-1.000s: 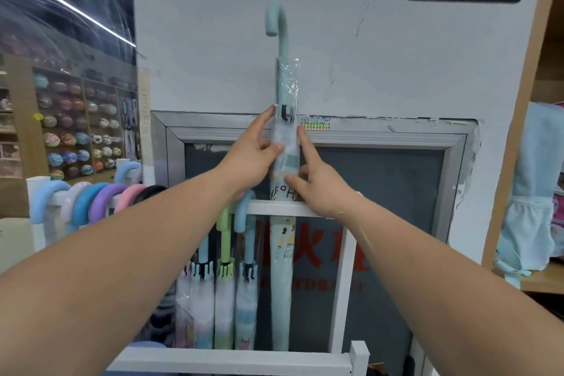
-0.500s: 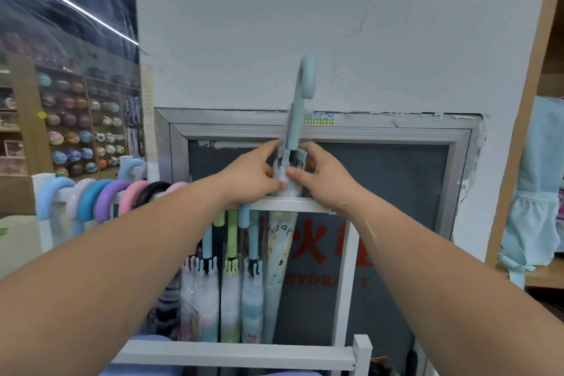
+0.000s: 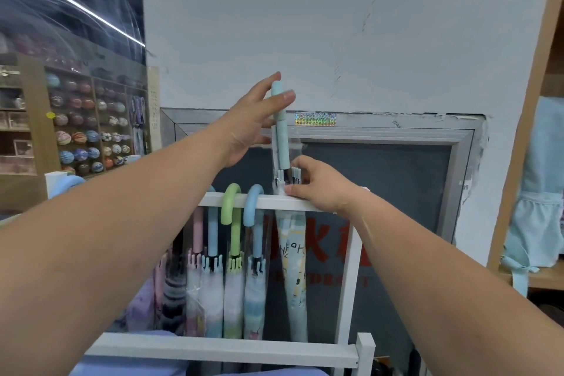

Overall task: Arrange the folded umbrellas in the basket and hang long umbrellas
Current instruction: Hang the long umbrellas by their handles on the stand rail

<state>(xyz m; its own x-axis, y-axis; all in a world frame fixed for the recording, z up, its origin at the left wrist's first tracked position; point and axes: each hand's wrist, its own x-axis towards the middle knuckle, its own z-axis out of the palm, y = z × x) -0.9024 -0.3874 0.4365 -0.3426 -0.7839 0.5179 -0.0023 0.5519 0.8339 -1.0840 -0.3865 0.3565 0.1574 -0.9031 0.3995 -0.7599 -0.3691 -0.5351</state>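
White rack [image 3: 268, 201]; hands [image 3: 317, 185] on umbrella [image 3: 282, 137]

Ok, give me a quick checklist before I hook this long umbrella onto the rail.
1. Left hand holds the handle: ok.
2. Right hand steadies the umbrella at the rail: ok.
3. Free rail beside the blue hook: ok.
4. Handle's hook faces the rail: cannot tell, the hand hides it.
5. Umbrella hooked on: not ok, handle stands above the rail.
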